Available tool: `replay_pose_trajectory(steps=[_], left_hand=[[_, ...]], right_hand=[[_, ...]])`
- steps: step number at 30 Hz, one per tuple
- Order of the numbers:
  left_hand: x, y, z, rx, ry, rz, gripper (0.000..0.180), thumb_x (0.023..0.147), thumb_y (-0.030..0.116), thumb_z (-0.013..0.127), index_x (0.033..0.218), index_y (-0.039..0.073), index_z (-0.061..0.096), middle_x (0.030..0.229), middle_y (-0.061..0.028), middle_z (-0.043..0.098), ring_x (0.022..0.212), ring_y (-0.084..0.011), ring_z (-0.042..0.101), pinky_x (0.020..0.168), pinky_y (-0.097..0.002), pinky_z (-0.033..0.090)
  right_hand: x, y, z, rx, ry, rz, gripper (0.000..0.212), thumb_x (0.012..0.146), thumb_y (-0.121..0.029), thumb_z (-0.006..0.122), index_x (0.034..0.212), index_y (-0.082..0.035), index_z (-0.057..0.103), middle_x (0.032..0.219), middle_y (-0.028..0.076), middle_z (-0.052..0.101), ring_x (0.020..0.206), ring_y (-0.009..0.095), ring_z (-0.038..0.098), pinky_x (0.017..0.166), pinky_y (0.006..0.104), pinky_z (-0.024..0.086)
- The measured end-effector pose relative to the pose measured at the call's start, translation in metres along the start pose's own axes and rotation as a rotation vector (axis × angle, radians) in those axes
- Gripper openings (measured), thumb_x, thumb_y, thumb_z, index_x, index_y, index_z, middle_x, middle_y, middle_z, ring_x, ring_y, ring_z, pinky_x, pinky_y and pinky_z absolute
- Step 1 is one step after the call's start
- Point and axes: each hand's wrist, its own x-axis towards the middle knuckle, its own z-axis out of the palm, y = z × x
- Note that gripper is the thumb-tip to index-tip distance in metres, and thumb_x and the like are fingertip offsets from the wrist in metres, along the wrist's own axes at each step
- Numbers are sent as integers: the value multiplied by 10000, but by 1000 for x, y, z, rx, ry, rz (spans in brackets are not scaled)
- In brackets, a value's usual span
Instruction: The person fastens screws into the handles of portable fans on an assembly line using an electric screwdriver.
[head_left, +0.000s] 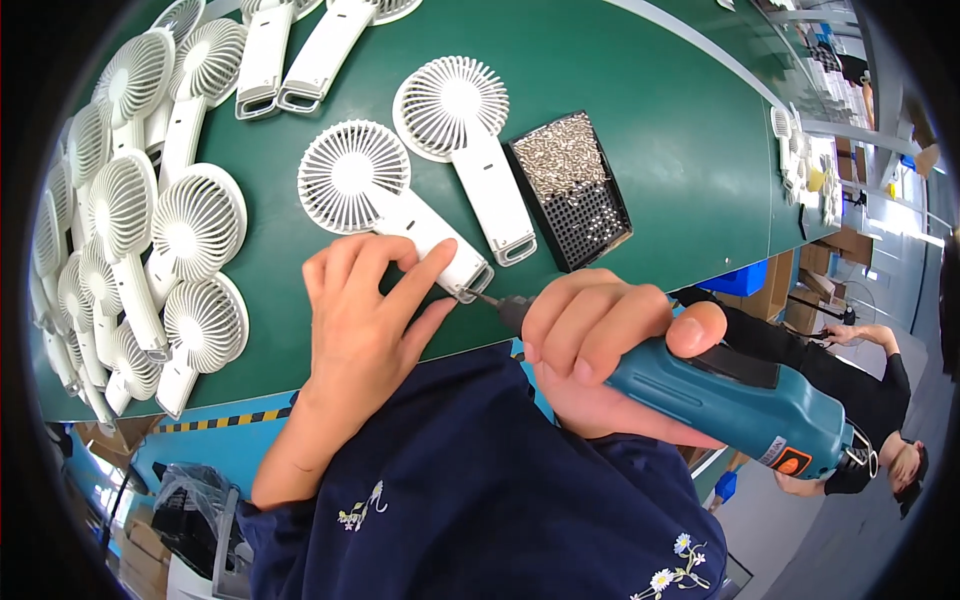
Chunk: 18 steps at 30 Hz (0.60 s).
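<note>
A white handheld fan lies on the green table, its round grille pointing away from me and its handle end towards me. My left hand grips that handle end between thumb and fingers. My right hand is wrapped round a teal electric screwdriver with a black lever. The screwdriver's thin bit meets the end of the handle beside the wire loop; the screw there is too small to make out. Just beyond lies a second white fan. To its right sits a black tray of small screws, some standing in a perforated grid.
Many white fans are heaped along the table's left side, with two more fans at the far edge. A blue bin and cardboard boxes stand beyond the right edge. Another person in black is at the right.
</note>
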Motion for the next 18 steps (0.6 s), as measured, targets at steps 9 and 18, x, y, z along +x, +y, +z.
replay_pose_trajectory(steps=[9, 18], left_hand=[[-1, -4, 5, -66, 38, 5, 560, 609, 100, 819, 1150, 139, 679, 933, -9, 536, 932, -223, 517, 850, -372, 341], [-2, -5, 5, -78, 33, -4, 556, 619, 100, 815, 1155, 144, 675, 928, -6, 530, 929, -217, 515, 850, -370, 335]], right_hand=[[-1, 11, 3, -71, -33, -6, 626, 899, -626, 518, 1165, -60, 487, 741, 117, 575, 515, 221, 526, 466, 341, 418], [-2, 11, 5, -129, -46, -17, 591, 910, -598, 515, 1143, -56, 485, 717, 119, 567, 511, 225, 527, 465, 343, 420]])
